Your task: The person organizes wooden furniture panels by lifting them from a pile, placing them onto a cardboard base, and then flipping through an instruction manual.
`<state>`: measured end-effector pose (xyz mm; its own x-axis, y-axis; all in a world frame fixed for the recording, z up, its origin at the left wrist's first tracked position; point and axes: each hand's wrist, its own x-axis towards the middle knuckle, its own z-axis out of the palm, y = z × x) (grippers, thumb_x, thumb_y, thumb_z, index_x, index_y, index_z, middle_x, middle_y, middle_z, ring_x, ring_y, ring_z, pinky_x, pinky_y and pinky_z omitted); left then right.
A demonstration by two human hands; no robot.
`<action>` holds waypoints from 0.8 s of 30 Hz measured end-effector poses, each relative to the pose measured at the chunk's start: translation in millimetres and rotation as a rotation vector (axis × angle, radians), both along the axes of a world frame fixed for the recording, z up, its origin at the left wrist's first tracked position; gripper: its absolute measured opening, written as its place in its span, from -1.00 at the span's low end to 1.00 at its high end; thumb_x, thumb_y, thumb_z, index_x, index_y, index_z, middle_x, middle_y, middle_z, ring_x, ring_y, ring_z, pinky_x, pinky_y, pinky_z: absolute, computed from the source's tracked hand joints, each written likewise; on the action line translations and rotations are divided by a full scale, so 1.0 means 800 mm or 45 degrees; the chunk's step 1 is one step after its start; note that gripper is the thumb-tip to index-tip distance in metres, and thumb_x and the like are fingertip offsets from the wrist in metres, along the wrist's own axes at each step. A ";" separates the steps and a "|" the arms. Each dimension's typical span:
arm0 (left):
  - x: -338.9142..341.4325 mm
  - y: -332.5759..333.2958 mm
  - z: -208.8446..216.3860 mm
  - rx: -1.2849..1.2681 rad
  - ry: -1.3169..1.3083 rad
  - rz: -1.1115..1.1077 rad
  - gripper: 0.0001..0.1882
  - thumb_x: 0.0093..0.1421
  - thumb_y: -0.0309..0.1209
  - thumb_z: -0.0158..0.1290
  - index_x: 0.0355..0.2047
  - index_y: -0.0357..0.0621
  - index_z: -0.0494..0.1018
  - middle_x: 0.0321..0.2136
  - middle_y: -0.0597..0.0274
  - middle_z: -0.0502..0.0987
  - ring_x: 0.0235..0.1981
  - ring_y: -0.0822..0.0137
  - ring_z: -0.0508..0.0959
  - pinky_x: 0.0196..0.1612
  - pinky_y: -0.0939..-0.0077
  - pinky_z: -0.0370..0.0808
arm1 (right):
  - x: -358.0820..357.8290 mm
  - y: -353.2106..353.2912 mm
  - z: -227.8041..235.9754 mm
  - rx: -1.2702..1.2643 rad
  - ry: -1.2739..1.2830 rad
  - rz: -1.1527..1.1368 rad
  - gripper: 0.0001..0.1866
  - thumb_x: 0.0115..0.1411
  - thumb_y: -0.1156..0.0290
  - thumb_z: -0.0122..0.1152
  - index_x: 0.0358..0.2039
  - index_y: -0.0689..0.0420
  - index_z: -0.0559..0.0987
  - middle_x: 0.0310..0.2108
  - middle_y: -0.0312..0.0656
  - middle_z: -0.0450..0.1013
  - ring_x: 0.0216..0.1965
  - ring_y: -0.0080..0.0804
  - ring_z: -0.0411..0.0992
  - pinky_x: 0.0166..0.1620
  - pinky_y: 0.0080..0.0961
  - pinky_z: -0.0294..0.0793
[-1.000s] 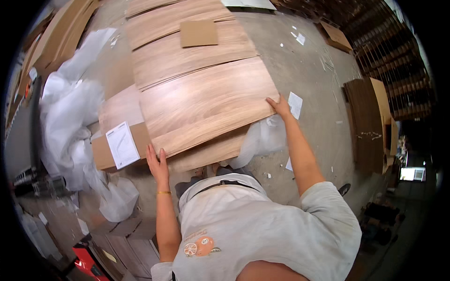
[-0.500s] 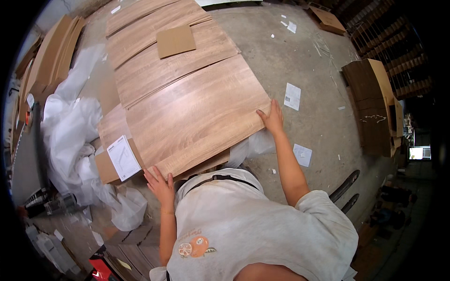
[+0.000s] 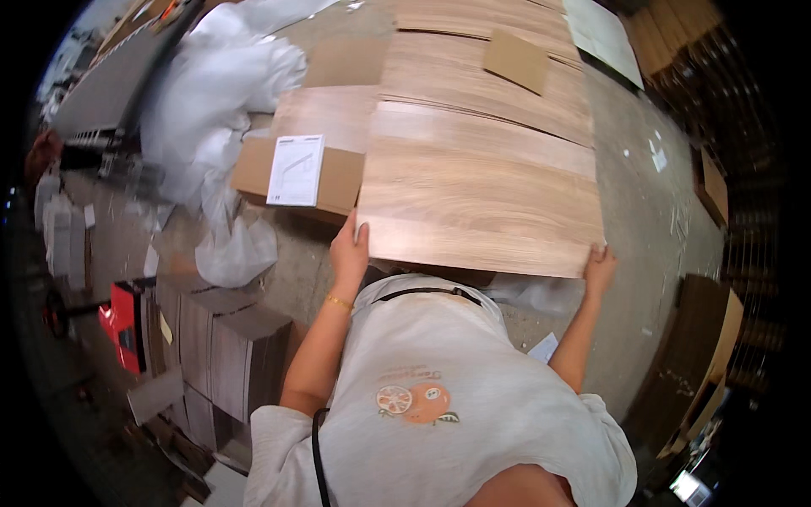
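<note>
A wood-grain panel (image 3: pixel 486 207) lies flat in front of my body, its near edge by my waist. My left hand (image 3: pixel 348 255) grips its near left corner, with the thumb at the edge. At the near right corner, my right hand (image 3: pixel 599 269) is closed round the edge, its fingertips partly hidden. Beyond it lie more wood-grain panels (image 3: pixel 481 72), overlapping, with a brown cardboard square (image 3: pixel 517 61) on top. Just left of the panel, a white printed leaflet (image 3: pixel 295 171) rests on a brown cardboard box (image 3: pixel 340 179).
White plastic wrapping (image 3: pixel 203 110) is heaped on the left. Grey wood-grain boards (image 3: pixel 215 338) are stacked at lower left, beside a red and black object (image 3: pixel 127 328). Brown cartons (image 3: pixel 688 363) stand at right; paper scraps (image 3: pixel 657 154) litter the concrete floor.
The view has turned, so the panels now appear straighter and farther right. My right hand's fingers, spread on the corner before, are now curled round it. My left hand now holds the corner from the side.
</note>
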<state>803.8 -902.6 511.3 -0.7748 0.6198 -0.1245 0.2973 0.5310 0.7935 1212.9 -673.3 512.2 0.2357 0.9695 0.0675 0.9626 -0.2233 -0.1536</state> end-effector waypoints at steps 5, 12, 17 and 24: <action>-0.001 0.023 0.020 -0.292 0.522 -0.167 -0.65 -0.03 -0.31 -0.01 -0.19 -0.13 0.35 -0.34 0.10 0.38 -0.29 0.13 0.38 -0.33 0.35 0.35 | -0.024 0.023 0.027 -0.058 -0.095 0.196 -0.48 -0.03 0.06 0.03 -0.09 0.09 0.34 -0.18 -0.02 0.30 -0.11 -0.09 0.25 -0.11 -0.30 0.25; -0.011 0.039 -0.006 -0.235 0.489 -0.164 -0.52 -0.08 -0.26 0.03 -0.11 -0.09 0.27 -0.21 0.09 0.33 -0.17 0.14 0.34 -0.20 0.35 0.33 | -0.047 0.038 0.011 -0.341 -0.121 0.126 -0.40 -0.08 0.00 0.07 -0.07 0.10 0.31 -0.11 0.01 0.26 -0.06 -0.10 0.22 -0.07 -0.29 0.22; -0.017 0.056 -0.028 -0.158 0.238 -0.080 -0.44 -0.03 -0.19 -0.01 -0.01 -0.10 0.16 -0.14 0.01 0.32 -0.14 0.08 0.34 -0.16 0.32 0.31 | 0.006 0.077 -0.071 -0.032 0.230 0.180 -0.31 -0.09 -0.07 0.04 -0.09 0.24 0.30 -0.10 0.05 0.26 -0.06 -0.07 0.22 -0.05 -0.32 0.20; -0.011 0.051 -0.043 -0.068 0.235 -0.039 -0.41 0.04 -0.14 -0.09 0.04 -0.13 0.07 -0.15 -0.05 0.33 -0.16 0.03 0.36 -0.20 0.30 0.32 | -0.052 0.041 -0.047 0.003 0.156 0.063 -0.32 -0.05 -0.10 -0.03 -0.09 0.24 0.30 -0.11 0.03 0.28 -0.08 -0.06 0.24 -0.06 -0.31 0.20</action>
